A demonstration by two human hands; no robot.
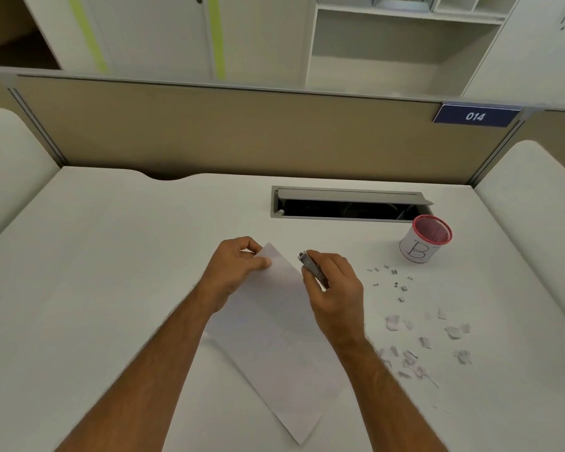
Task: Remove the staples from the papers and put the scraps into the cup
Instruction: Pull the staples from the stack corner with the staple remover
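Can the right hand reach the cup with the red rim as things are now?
Probably yes: the cup stands open on the desk beyond the right hand, nothing between them, though that hand holds the staple remover.

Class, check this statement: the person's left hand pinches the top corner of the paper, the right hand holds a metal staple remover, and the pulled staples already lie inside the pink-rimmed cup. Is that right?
Not quite. In the head view the pulled staples lie loose on the desk in front of the pink-rimmed cup, not inside it. The rest holds: the left hand pinches the paper's top corner and the right hand holds the metal staple remover.
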